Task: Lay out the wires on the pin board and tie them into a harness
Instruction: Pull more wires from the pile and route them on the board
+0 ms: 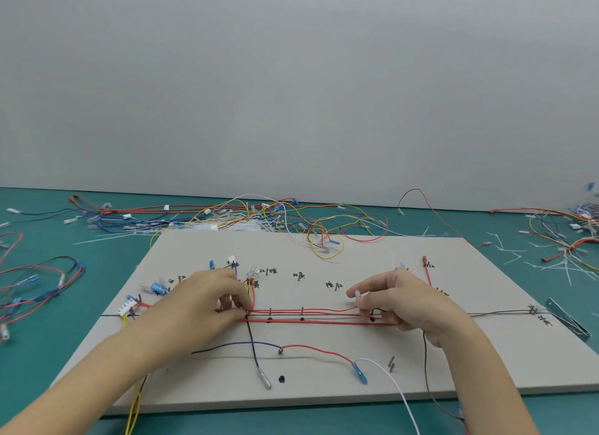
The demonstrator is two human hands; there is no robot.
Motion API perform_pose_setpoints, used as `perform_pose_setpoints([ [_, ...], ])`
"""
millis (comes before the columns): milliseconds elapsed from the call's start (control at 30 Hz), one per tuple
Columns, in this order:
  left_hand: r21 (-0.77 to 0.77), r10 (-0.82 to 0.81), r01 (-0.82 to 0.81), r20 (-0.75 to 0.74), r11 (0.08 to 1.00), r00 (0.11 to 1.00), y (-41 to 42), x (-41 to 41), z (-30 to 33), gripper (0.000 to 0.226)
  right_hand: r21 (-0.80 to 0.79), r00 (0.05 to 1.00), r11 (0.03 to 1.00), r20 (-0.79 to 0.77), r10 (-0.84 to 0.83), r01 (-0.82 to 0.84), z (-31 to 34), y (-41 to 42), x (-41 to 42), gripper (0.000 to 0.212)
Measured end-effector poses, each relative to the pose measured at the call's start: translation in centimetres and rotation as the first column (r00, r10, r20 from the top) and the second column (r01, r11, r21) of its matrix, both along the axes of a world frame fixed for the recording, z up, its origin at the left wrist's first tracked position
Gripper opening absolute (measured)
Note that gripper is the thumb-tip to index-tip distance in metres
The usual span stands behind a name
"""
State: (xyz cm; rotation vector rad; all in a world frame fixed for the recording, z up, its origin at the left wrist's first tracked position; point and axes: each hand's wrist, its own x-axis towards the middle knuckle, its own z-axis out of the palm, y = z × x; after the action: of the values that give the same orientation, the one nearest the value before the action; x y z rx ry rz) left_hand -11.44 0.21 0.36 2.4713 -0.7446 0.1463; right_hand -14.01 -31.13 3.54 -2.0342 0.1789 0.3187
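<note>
Nearest the camera, two bare forearms reach in over the front edge of the pin board, a pale grey slab lying flat on the teal desk. Along the front of the board a white wire runs from a blue terminal off the near edge; a red lead arcs back from that terminal to a small pin, where a purple-and-black wire carries on leftward. A black wire with a metal probe tip drops toward the front edge. Mid-board, a bundle of red wires lies stretched left to right between short upright pins. Left hand: grip narrow, fingertips curled and pinching the bundle at its left end, beside a red-and-yellow branch that turns away up the board. Right hand: fingers curled over the right end of the bundle, thumb and forefinger pinching a small clear connector on one red wire (whether the lower fingers also clamp the bundle, cannot tell). Handwritten marks sit beside several pins. A white connector and blue terminals lie at the board's left side. Beyond the board, a tangle of loose wires and white cable ties is spread across the desk up to the grey wall.
</note>
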Motion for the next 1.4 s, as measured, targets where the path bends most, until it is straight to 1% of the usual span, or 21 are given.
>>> perform_pose_setpoints([
  [133, -0.108, 0.027, -0.032, -0.055, 0.994, 0.998, 0.8, 0.2, 0.4, 0.025, 0.022, 0.999, 1.000, 0.035, -0.003, 0.002, 0.2, 0.0, 0.0, 0.012],
  [233, -0.142, 0.027, -0.041, -0.098, 0.989, 0.995, 1.2, 0.3, 0.7, 0.024, 0.026, 0.999, 1.000, 0.034, 0.015, -0.016, 0.3, -0.1, -0.1, 0.011],
  [333, -0.114, 0.024, -0.036, -0.105, 0.993, 0.994, 1.2, 0.3, 0.6, 0.021, 0.018, 1.000, 0.999, 0.014, 0.027, -0.027, 0.3, -0.2, -0.1, 0.010],
  [500, -0.086, 0.024, -0.029, -0.052, 0.996, 0.998, 0.7, 0.0, -0.1, 0.026, 0.014, 0.999, 0.999, -0.019, 0.038, -0.037, 0.2, -0.3, -0.2, 0.012],
  [600, -0.077, 0.003, -0.006, -0.041, 0.997, 0.999, 0.9, -0.3, 0.0, 0.025, 0.012, 1.000, 1.000, -0.019, 0.023, -0.023, 0.2, -0.6, -0.1, 0.015],
  [667, -0.040, -0.012, 0.011, -0.008, 0.999, 1.000, 1.0, -0.5, 0.0, 0.020, -0.005, 1.000, 1.000, -0.009, 0.028, -0.028, 0.3, -0.7, -0.1, 0.015],
  [733, 0.021, -0.016, 0.015, 0.057, 1.000, 0.998, 0.8, -0.7, -0.1, 0.014, -0.021, 0.999, 0.999, 0.007, 0.034, -0.034, 0.5, -0.7, 0.0, 0.014],
  [800, 0.040, -0.016, 0.012, 0.102, 0.999, 0.995, 0.4, -1.1, -0.3, 0.009, -0.037, 1.000, 0.999, 0.017, 0.024, -0.024, 0.7, -0.6, 0.0, 0.013],
  [867, 0.041, -0.035, 0.031, 0.113, 0.999, 0.993, -0.4, -1.5, -0.4, 0.008, -0.059, 1.000, 0.998, 0.022, 0.012, -0.011, 0.8, -0.5, 0.0, 0.012],
  [933, 0.074, -0.081, 0.073, 0.121, 0.995, 0.989, -1.3, -1.7, -0.3, 0.011, -0.082, 0.999, 0.997, 0.038, -0.005, 0.008, 1.0, -0.5, -0.1, 0.009],
  [1033, 0.142, -0.105, 0.087, 0.120, 0.986, 0.987, -2.4, -1.3, 0.3, 0.018, -0.163, 0.997, 0.986, 0.075, -0.023, 0.035, 1.4, -0.6, 0.0, 0.006],
  [1167, 0.261, -0.085, 0.046, 0.138, 0.964, 0.987, -3.5, -1.0, 1.1, 0.023, -0.334, 0.997, 0.943, 0.078, 0.023, 0.004, 2.0, 0.0, 0.4, 0.010],
  [1233, 0.300, -0.101, 0.050, 0.158, 0.953, 0.982, -4.2, -1.0, 1.1, 0.026, -0.452, 0.997, 0.892, 0.064, 0.029, 0.003, 2.4, 0.8, 0.7, 0.008],
  [1333, 0.283, -0.136, 0.075, 0.199, 0.956, 0.971, -5.0, -0.9, 0.7, 0.029, -0.611, 0.997, 0.791, 0.069, 0.025, 0.022, 3.3, 2.5, 1.1, 0.014],
  [1400, 0.261, -0.168, 0.107, 0.225, 0.959, 0.960, -5.6, -0.9, 0.4, 0.027, -0.695, 0.998, 0.719, 0.058, 0.033, 0.017, 3.9, 3.7, 1.6, 0.007],
])
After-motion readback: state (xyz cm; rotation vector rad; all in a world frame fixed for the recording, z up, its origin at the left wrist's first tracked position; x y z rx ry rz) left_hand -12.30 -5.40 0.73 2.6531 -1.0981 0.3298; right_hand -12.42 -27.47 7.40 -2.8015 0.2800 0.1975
